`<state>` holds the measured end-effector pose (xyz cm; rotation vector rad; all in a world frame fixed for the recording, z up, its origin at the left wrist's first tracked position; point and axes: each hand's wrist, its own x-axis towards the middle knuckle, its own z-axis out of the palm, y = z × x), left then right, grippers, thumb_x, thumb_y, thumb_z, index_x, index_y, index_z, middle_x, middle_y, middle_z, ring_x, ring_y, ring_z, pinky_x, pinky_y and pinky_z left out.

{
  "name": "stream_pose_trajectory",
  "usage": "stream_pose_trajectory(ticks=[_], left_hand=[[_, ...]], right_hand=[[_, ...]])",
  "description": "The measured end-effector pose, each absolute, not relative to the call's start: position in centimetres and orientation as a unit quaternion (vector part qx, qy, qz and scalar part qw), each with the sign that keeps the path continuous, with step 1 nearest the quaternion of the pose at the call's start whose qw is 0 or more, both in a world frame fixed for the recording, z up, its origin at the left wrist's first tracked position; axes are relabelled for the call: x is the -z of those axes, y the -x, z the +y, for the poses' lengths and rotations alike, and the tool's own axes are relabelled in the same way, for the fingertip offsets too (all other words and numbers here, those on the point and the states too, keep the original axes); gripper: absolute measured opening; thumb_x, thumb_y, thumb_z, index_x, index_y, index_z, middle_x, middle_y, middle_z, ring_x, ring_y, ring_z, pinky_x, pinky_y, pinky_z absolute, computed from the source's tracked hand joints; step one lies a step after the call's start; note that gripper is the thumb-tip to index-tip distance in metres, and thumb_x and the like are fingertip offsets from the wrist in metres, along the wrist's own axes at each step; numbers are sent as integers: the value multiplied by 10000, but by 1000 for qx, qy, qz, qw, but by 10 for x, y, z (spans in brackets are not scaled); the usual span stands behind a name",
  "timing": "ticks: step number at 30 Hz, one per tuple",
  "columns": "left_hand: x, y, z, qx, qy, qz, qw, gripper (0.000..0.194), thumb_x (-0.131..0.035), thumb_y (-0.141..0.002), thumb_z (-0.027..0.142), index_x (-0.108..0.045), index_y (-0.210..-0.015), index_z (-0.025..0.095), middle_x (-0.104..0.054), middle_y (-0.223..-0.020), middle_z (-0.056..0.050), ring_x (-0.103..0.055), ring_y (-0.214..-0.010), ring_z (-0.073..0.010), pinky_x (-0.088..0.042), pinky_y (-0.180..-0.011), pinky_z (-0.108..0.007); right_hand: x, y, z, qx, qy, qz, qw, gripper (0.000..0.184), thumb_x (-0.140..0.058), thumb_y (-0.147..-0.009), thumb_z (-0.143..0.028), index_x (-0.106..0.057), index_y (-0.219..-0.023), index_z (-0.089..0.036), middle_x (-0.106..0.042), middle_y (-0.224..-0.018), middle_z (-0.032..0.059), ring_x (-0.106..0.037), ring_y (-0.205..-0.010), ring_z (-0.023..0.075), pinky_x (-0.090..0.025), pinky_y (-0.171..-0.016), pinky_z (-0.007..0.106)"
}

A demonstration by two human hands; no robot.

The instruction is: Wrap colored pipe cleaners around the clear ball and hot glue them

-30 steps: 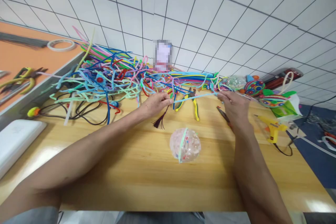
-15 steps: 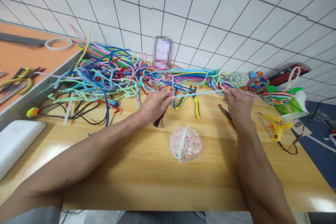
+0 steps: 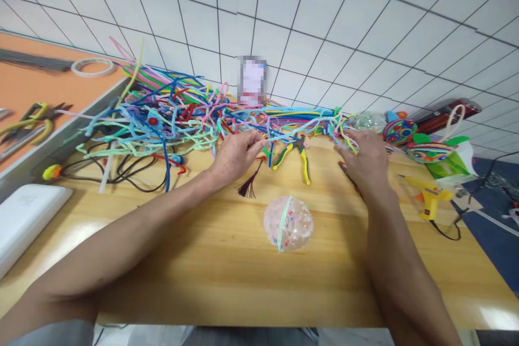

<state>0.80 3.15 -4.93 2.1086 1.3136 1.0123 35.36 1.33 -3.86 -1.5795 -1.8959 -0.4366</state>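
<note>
My left hand [image 3: 239,157] is closed in a pinch in front of the pile of pipe cleaners [image 3: 174,113]. From its fingertips a light blue pipe cleaner [image 3: 274,141] runs right, hard to follow against the coloured strands behind. My right hand [image 3: 360,159] is open, palm down with fingers apart, near the pile's right end. Under that hand, dark-jawed pliers [image 3: 349,175] are partly hidden. Between the hands lie yellow-and-green-handled pliers [image 3: 300,159] and a dark red tassel [image 3: 248,185]. Nearer me rests a clear ball [image 3: 298,224] with a pale green band and coloured bits.
A yellow glue gun [image 3: 430,194] and decorated ornaments [image 3: 430,150] stand at the right. A phone [image 3: 252,80] leans on the tiled wall. At left are a white box-like device [image 3: 32,221], black cords [image 3: 125,175], a tape roll [image 3: 92,67] and more pliers [image 3: 36,124].
The light blue pipe cleaner was stretched taut between both hands; my right hand has let go of it and opened its fingers. My left hand stays in nearly the same place.
</note>
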Motion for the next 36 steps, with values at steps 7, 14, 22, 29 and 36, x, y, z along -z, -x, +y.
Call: stream_pose_trajectory(ticks=[7,14,22,29,36], left_hand=[[42,-24,0,-423,-768,393,279,192,-613,-1008,302,-701,-880,188,-561,-610,60,-470,-560,-97,-341,-594,-243],[35,-26,-5,-345,-778,283,442,236,-532,-1030,350,-687,-960,187,-636,-738,25,-580,-692,-122,-443,-679,-243],[43,-26,5,-300,-772,276,488,241,-606,-974,325,-649,-783,185,-613,-653,41,-559,-627,-104,-427,-651,-226],[41,-29,1,-315,-782,325,429,277,-591,-993,307,-638,-749,184,-531,-589,61,-480,-563,-94,-364,-584,-226],[38,-30,-2,-308,-753,306,495,358,-588,-983,335,-574,-658,185,-525,-550,56,-465,-527,-86,-371,-556,-218]], right_hand=[[19,-251,-30,-298,537,-682,396,362,-685,-956,-567,-804,-989,-227,-718,-776,16,-621,-677,166,-493,-639,308],[34,-250,-20,-386,480,-584,529,427,-758,-883,-661,-782,-859,-235,-760,-792,35,-670,-697,175,-557,-688,333],[20,-251,-28,-327,491,-611,527,441,-774,-865,-671,-820,-851,-232,-768,-734,35,-697,-643,184,-577,-649,348],[15,-246,-27,-321,497,-595,543,401,-805,-849,-627,-795,-811,-229,-724,-677,18,-658,-610,162,-569,-616,324],[21,-239,-26,-394,475,-644,453,304,-853,-827,-503,-786,-920,-222,-713,-751,-5,-637,-659,139,-537,-641,287]])
